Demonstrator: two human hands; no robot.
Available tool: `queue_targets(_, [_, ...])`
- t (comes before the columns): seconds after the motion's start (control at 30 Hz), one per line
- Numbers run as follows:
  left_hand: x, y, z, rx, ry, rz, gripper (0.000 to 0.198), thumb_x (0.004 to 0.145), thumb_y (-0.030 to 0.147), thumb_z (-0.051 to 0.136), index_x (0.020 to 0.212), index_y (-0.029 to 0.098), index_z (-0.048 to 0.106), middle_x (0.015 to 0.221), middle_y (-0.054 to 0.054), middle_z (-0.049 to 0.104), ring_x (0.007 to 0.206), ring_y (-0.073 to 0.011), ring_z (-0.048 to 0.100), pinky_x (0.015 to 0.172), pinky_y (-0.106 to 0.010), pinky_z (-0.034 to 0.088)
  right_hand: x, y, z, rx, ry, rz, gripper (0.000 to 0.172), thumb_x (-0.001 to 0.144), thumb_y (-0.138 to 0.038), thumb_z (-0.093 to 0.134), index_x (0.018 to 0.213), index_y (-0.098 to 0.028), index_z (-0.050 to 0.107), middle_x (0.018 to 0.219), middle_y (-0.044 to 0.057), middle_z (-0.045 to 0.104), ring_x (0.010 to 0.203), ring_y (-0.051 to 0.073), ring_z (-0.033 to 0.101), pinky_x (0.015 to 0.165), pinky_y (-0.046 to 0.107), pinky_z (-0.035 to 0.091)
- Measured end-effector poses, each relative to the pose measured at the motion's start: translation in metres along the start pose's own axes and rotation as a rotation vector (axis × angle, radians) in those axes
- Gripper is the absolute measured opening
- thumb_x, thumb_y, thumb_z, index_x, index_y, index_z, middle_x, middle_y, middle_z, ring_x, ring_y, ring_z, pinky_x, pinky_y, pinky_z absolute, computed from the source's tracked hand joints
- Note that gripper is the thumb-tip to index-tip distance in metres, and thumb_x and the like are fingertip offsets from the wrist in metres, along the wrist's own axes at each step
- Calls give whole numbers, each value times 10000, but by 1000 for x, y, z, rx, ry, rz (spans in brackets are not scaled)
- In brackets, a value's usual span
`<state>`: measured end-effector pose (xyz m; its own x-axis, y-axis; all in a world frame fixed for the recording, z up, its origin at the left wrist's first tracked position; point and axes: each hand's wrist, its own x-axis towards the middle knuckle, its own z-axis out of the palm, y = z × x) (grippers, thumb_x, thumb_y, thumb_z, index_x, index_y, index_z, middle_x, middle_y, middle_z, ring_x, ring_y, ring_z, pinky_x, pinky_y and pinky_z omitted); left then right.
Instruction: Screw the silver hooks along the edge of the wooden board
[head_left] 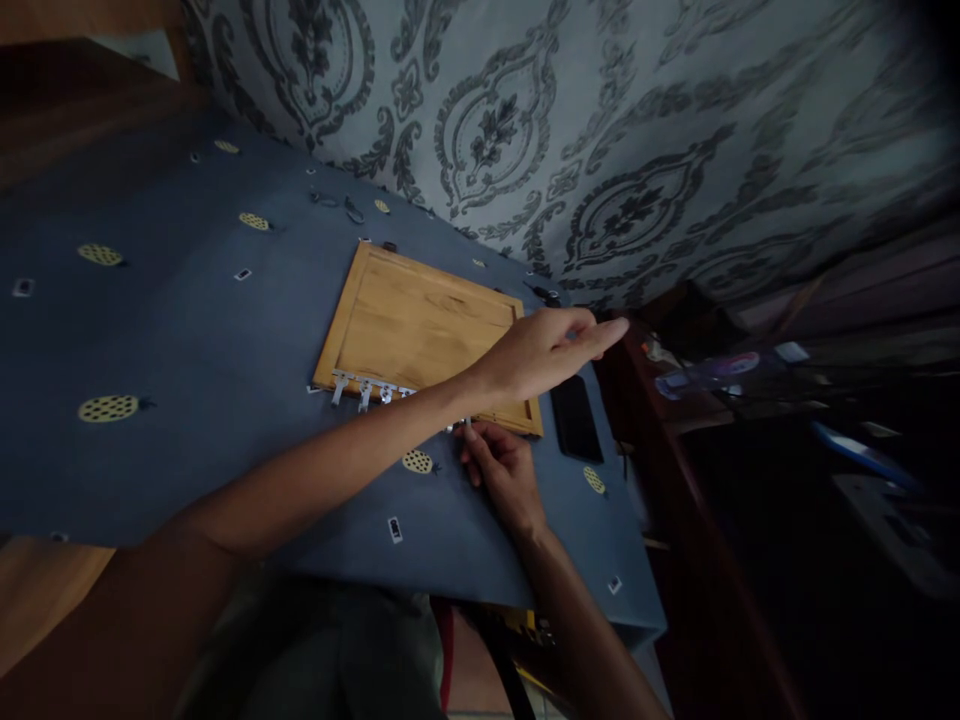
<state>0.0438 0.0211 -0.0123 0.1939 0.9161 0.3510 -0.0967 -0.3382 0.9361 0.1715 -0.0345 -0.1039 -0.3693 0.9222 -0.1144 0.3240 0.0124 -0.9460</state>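
Note:
A wooden board (427, 315) with a raised frame lies on the cloth-covered table. A row of shiny metal tabs (364, 393) runs along its near edge and sticks out past it. My left arm crosses over the board, and my left hand (544, 352) is above its right side with one digit stretched out to the right. The other fingers of that hand are partly hidden, and nothing shows in it. My right hand (504, 472) is at the near edge, thumb and fingers pinched on a small metal piece (468, 430) at the end of the row.
A black phone (577, 420) lies right of the board. Behind the board are a small dark object (546, 294) and scissor-like handles (352, 208). A patterned curtain (495, 130) hangs at the back; the blue tablecloth (187, 330) has pineapple prints. Dark furniture (697, 480) stands on the right.

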Motion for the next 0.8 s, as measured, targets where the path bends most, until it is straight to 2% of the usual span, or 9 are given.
queue_targets(0.13, [1,1,-4,-86,-96,16,449,988,471,426,681,157,522,526,73,336,491,-51,352,537,-222,272,0,-1,0,-19,-1,5,453,819,-619,651,822,-166,672,584,-34,539,393,67,388,404,219,294])
queue_targets(0.33, [1,11,-8,-162,-213,-109,447,1033,380,364,658,171,485,394,94,290,365,-47,295,441,-217,227,0,-1,0,-34,-1,7,471,812,-639,645,812,-169,671,582,-28,548,391,70,388,396,218,298])
queue_targets(0.5, [0,17,-8,-165,-311,-131,453,1015,378,422,623,163,492,356,92,289,341,-42,284,419,-208,212,-1,-2,0,-22,5,14,444,819,-614,653,807,-170,665,586,-32,545,392,66,388,402,217,299])
queue_targets(0.6, [-1,15,-8,-167,-283,-139,443,1014,360,432,624,160,494,369,92,298,353,-36,291,419,-200,218,-1,-3,0,-20,-2,5,447,816,-615,655,792,-169,658,577,-33,543,390,64,391,402,214,304])
queue_targets(0.8, [2,17,-13,-228,-83,-32,438,1029,368,374,663,161,496,412,102,268,375,-17,285,435,-168,217,0,-2,0,-5,5,13,465,800,-634,661,789,-169,651,576,-30,545,388,68,397,388,214,306])
